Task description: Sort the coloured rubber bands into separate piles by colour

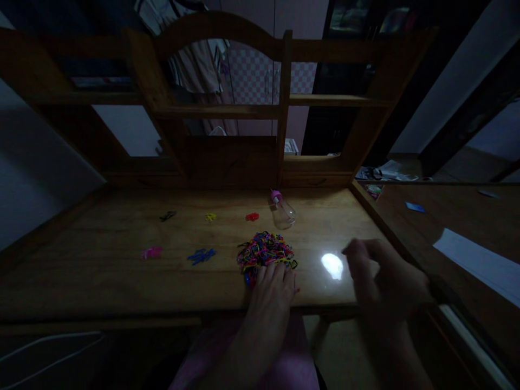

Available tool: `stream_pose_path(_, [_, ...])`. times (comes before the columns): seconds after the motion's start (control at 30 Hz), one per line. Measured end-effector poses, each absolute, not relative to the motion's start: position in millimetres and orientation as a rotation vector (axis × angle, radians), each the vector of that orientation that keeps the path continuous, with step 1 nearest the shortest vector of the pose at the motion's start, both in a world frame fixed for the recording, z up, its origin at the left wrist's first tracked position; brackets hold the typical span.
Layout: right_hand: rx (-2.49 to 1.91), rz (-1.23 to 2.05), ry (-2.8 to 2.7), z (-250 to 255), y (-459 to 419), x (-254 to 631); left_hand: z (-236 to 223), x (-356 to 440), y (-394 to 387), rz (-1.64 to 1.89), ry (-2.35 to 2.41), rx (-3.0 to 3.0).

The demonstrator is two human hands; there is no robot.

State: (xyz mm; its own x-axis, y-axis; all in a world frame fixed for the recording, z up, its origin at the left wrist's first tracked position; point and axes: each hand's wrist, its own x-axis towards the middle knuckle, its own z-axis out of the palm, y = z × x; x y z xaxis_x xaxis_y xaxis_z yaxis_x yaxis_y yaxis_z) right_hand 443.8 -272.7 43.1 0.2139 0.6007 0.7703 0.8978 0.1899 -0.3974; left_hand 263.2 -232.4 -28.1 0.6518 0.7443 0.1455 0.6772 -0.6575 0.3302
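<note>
A heaped pile of small multicoloured elastic bands (266, 250) lies on the wooden desk. My left hand (274, 284) rests on the near edge of this pile, fingers stretched out flat. To the right of the pile, my right hand (382, 271) is raised above the desk, thumb and forefinger pinched together. It is smeared by motion; a tiny dark bit shows at its fingertips, too small to name. Left of the pile are small separate groups: blue bands (202, 255), pink bands (151, 253), black bands (168, 215), yellow bands (210, 217) and red bands (252, 216).
Behind the pile, a clear bulb-shaped bottle (284, 214) with a pink cap lies tipped over. A wooden shelf unit (231, 112) rises along the desk's back edge. White paper (479, 262) lies on the brown surface at right. Light glares off the desktop near my right hand.
</note>
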Motion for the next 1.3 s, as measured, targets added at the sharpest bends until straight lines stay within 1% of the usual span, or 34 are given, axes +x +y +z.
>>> stream_pose_path(0.03, [-1.508,-0.467,-1.488,31.4,-260.2,443.5,-25.0,260.0,-228.5,0.425,1.136,2.631])
stream_pose_path(0.07, [-1.544,-0.484,-1.530,19.0,-248.4,443.1,-19.1,255.8,-221.4,0.461,1.138,2.635])
stream_pose_path(0.17, [-1.630,-0.356,-1.569,-14.6,-225.0,441.6,11.0,240.3,-177.2,0.608,1.304,2.626])
stream_pose_path(0.23, [-1.655,-0.346,-1.569,-27.6,-220.9,440.9,29.1,230.4,-133.2,0.768,1.420,2.614])
stream_pose_path(0.27, [-1.658,-0.355,-1.570,-30.8,-221.1,440.8,33.8,226.3,-110.3,0.784,1.424,2.597])
stream_pose_path(0.37, [-1.654,-0.322,-1.539,-31.7,-224.6,441.2,28.1,217.6,-53.3,0.661,1.353,2.454])
stream_pose_path(0.47, [-1.662,-0.258,-1.487,-28.9,-226.8,442.5,10.8,213.5,-28.3,0.633,1.330,2.429])
stream_pose_path(0.57, [-1.673,-0.196,-1.457,-28.2,-227.2,443.4,8.7,209.9,-36.6,0.694,1.296,2.424])
stream_pose_path(0.67, [-1.681,-0.150,-1.450,-28.7,-226.8,443.2,20.9,201.4,-72.6,0.785,1.178,2.402])
stream_pose_path(0.77, [-1.689,-0.142,-1.464,-28.7,-226.2,442.6,26.8,185.0,-124.1,0.728,1.023,2.395])
stream_pose_path(0.87, [-1.683,-0.130,-1.470,-27.8,-226.1,442.2,18.0,164.3,-166.0,0.621,0.925,2.498])
stream_pose_path(0.93, [-1.674,-0.123,-1.465,-26.7,-226.4,441.7,8.6,153.2,-179.9,0.539,0.851,2.600])
stream_pose_path(1.03, [-1.670,-0.126,-1.461,-25.4,-226.6,440.1,-3.9,146.7,-182.0,0.403,0.734,2.699])
stream_pose_path(1.3, [-1.737,-0.093,-1.509,-27.5,-225.6,438.2,-28.5,158.1,-157.3,0.385,0.703,2.838])
